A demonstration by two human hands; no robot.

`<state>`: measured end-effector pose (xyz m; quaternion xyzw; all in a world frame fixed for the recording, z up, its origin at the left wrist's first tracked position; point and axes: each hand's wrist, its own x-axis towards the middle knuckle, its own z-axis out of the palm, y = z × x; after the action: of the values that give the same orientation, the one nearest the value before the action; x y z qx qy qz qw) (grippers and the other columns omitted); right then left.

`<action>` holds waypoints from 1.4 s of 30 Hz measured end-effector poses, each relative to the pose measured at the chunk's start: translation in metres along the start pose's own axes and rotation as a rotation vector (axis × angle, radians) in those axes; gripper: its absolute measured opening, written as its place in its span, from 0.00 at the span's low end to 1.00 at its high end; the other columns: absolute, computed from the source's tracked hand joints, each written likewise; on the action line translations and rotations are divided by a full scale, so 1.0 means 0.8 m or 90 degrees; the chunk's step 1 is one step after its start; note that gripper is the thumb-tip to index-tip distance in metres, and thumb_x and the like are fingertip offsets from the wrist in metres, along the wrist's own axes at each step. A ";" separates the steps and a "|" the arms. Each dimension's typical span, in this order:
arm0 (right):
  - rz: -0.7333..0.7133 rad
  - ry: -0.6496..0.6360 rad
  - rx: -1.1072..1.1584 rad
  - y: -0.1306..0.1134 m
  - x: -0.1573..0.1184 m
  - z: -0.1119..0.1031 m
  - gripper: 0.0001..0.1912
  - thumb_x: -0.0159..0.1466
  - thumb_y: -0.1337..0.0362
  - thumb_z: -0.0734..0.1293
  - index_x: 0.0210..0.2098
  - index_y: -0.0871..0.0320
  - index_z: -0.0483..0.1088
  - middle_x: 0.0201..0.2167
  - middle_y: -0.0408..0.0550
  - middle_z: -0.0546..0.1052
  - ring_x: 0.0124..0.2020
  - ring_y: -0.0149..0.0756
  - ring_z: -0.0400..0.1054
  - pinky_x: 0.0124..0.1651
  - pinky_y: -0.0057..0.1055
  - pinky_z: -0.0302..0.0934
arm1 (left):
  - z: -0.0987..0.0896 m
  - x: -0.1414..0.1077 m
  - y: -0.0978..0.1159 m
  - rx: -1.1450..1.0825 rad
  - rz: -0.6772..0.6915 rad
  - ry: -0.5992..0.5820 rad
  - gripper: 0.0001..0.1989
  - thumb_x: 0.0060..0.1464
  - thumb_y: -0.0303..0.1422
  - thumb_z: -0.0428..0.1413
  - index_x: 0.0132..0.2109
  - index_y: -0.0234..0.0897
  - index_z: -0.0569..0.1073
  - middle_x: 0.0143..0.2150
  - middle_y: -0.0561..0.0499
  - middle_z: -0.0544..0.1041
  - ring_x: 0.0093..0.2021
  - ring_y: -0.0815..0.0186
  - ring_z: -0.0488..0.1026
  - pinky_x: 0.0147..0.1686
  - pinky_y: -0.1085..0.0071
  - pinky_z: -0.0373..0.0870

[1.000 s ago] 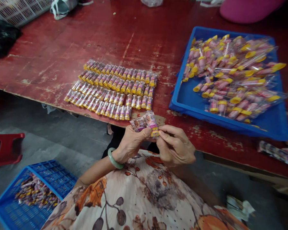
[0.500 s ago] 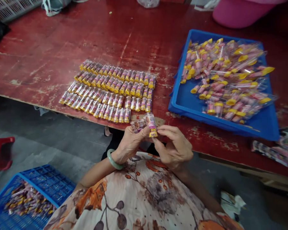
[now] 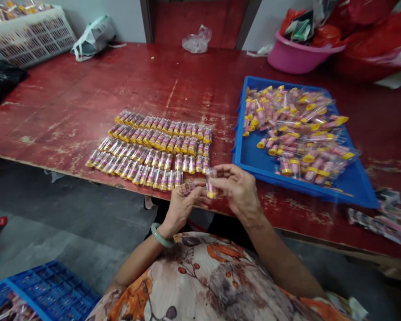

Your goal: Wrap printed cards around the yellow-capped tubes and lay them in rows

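Between the thumb and fingers of my right hand (image 3: 242,189) is a small clear tube (image 3: 211,183) with a yellow end, held upright near the table's front edge. My left hand (image 3: 183,203), with a green bangle on its wrist, is closed on printed wrappers (image 3: 189,188) just left of that tube. Several rows of wrapped tubes (image 3: 153,140) with yellow ends lie on the red table (image 3: 120,84) beyond my hands. To the right, a blue tray (image 3: 254,154) bears a loose heap of pink tubes (image 3: 287,120) with yellow caps, many in clear film.
A white basket (image 3: 36,38) and black bag (image 3: 3,80) are at the back left. A pink basin (image 3: 294,58) stands at the back right. Printed wrappers lie beyond the tray's right corner. On the floor at lower left is a blue crate (image 3: 53,285).
The view has tilted up, showing more of the wall. My right hand has closed round the tube, which has come away from my left thumb and stands just right of the wrappers.
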<state>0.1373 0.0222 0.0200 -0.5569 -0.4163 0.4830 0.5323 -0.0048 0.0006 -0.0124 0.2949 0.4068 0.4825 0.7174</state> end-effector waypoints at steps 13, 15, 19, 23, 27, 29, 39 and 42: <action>-0.134 0.179 -0.498 0.021 0.167 0.023 0.14 0.57 0.54 0.68 0.34 0.60 0.74 0.30 0.49 0.78 0.33 0.38 0.72 0.37 0.31 0.63 | -0.024 -0.008 0.023 -0.084 -0.015 0.041 0.14 0.54 0.37 0.59 0.43 0.31 0.73 0.40 0.42 0.81 0.32 0.67 0.76 0.29 0.75 0.69; -0.153 0.208 -0.582 0.001 0.165 -0.020 0.13 0.61 0.58 0.64 0.38 0.60 0.74 0.38 0.53 0.78 0.42 0.43 0.71 0.44 0.35 0.62 | -0.023 -0.009 0.019 -0.062 -0.015 0.047 0.12 0.54 0.38 0.60 0.41 0.32 0.73 0.39 0.43 0.81 0.32 0.67 0.76 0.28 0.76 0.69; -0.122 0.218 -0.759 -0.027 0.189 -0.121 0.12 0.58 0.74 0.60 0.37 0.65 0.74 0.42 0.62 0.76 0.48 0.50 0.68 0.47 0.41 0.58 | -0.014 -0.006 0.014 -0.028 -0.033 0.030 0.15 0.51 0.40 0.63 0.39 0.33 0.74 0.36 0.46 0.81 0.31 0.68 0.76 0.26 0.77 0.68; -0.121 0.063 -0.814 -0.018 0.216 -0.178 0.08 0.50 0.81 0.65 0.24 0.64 0.72 0.35 0.55 0.78 0.42 0.40 0.68 0.41 0.32 0.55 | -0.001 -0.001 0.013 -0.030 -0.050 0.022 0.16 0.43 0.39 0.68 0.35 0.31 0.78 0.33 0.48 0.80 0.30 0.70 0.76 0.28 0.77 0.70; -0.164 -0.050 -0.794 -0.001 0.219 -0.195 0.09 0.53 0.80 0.64 0.22 0.65 0.70 0.34 0.51 0.78 0.36 0.27 0.67 0.35 0.27 0.51 | 0.003 -0.001 0.013 -0.056 -0.017 0.057 0.14 0.38 0.34 0.71 0.33 0.31 0.80 0.30 0.50 0.80 0.29 0.73 0.74 0.34 0.77 0.71; -0.187 -0.087 -0.769 0.003 0.219 -0.201 0.10 0.57 0.78 0.61 0.20 0.66 0.68 0.34 0.49 0.77 0.32 0.21 0.65 0.33 0.27 0.49 | 0.004 -0.003 0.012 -0.060 -0.022 0.060 0.15 0.38 0.33 0.71 0.35 0.31 0.81 0.30 0.50 0.81 0.29 0.71 0.75 0.35 0.76 0.72; -0.260 0.005 -0.695 -0.009 0.197 -0.191 0.09 0.55 0.70 0.65 0.20 0.66 0.68 0.27 0.43 0.76 0.29 0.19 0.67 0.32 0.31 0.49 | 0.008 -0.001 0.013 -0.099 -0.021 0.111 0.14 0.34 0.33 0.72 0.28 0.31 0.79 0.24 0.53 0.77 0.25 0.74 0.71 0.31 0.77 0.67; -0.321 0.095 -0.602 -0.024 0.138 -0.156 0.10 0.54 0.63 0.69 0.20 0.60 0.69 0.26 0.48 0.75 0.33 0.32 0.70 0.34 0.37 0.53 | 0.008 -0.007 0.015 -0.094 0.002 0.145 0.14 0.35 0.36 0.71 0.25 0.31 0.78 0.21 0.54 0.74 0.23 0.74 0.68 0.30 0.75 0.65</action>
<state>0.2811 0.1084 0.0242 -0.6514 -0.6700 0.0592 0.3512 -0.0061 -0.0008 0.0022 0.1855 0.4482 0.5428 0.6856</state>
